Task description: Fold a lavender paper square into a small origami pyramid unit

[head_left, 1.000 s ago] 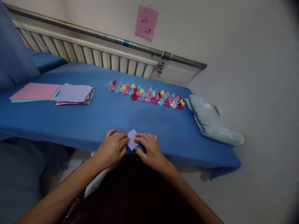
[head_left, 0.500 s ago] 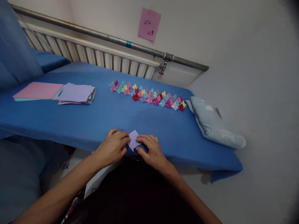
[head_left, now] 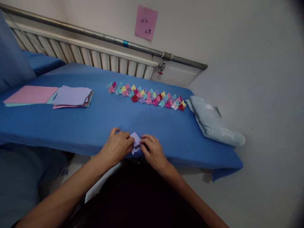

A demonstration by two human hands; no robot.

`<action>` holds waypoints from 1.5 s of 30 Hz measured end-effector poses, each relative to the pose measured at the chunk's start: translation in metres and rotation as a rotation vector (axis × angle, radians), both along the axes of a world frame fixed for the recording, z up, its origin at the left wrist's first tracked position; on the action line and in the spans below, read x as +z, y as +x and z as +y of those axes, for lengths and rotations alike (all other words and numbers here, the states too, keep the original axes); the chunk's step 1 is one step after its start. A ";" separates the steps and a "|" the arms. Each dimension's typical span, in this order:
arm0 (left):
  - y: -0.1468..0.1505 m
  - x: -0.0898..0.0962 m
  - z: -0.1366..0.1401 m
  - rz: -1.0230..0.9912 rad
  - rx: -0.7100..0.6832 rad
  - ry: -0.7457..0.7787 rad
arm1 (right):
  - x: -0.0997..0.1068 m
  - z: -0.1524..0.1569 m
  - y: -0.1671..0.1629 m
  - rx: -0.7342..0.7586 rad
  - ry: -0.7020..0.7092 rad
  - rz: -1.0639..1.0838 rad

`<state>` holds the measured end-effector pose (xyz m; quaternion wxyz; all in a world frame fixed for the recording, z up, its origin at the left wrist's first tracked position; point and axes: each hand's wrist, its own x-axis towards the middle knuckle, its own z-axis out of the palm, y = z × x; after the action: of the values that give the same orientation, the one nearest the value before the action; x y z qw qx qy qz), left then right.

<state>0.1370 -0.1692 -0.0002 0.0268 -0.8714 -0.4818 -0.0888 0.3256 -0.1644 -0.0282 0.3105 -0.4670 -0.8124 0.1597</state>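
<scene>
A small folded piece of lavender paper (head_left: 135,138) is held near the front edge of the blue-covered table (head_left: 95,126). Its upper part is a smooth peak, while the lower part shows lifted, partly opened layers. My left hand (head_left: 118,144) is closed on its left side, fingertips pressed over the paper. On the opposite side my right hand (head_left: 153,150) pinches the right corner between thumb and fingers. Beyond the hands stand rows of small folded paper pieces (head_left: 148,100) in pink, red, yellow, teal and purple.
A stack of lavender sheets (head_left: 71,95) and a pink sheet (head_left: 33,94) lie at the left. A folded light-blue blanket (head_left: 213,122) rests at the right end. Behind runs a radiator (head_left: 95,58) under a metal pipe (head_left: 99,36). A pink note (head_left: 146,22) is on the wall.
The lavender paper went from a flat diamond to one with its lower layers raised. My right fingers now pinch its right corner. The whole view has shifted slightly.
</scene>
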 end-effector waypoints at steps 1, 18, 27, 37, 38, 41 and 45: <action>0.001 0.000 0.000 0.017 0.006 0.006 | 0.000 0.000 0.000 -0.007 -0.001 0.002; 0.003 -0.016 0.007 -0.174 0.001 0.023 | 0.000 0.000 0.002 -0.104 -0.062 0.030; 0.007 -0.009 0.016 -0.234 0.114 -0.176 | 0.002 0.002 0.002 -0.129 -0.075 0.003; 0.013 -0.005 0.018 -0.200 0.225 -0.239 | 0.002 0.004 -0.002 -0.177 -0.075 -0.007; 0.014 -0.005 0.019 -0.197 0.238 -0.232 | 0.002 0.004 -0.003 -0.180 -0.078 -0.007; 0.015 -0.005 0.019 -0.204 0.263 -0.212 | 0.002 0.005 -0.003 -0.196 -0.088 -0.011; 0.015 -0.006 0.019 -0.229 0.266 -0.188 | 0.002 0.006 -0.003 -0.209 -0.094 -0.011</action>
<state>0.1518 -0.1500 -0.0060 -0.0983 -0.7830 -0.5986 -0.1377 0.3229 -0.1588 -0.0260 0.2989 -0.5641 -0.7524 0.1620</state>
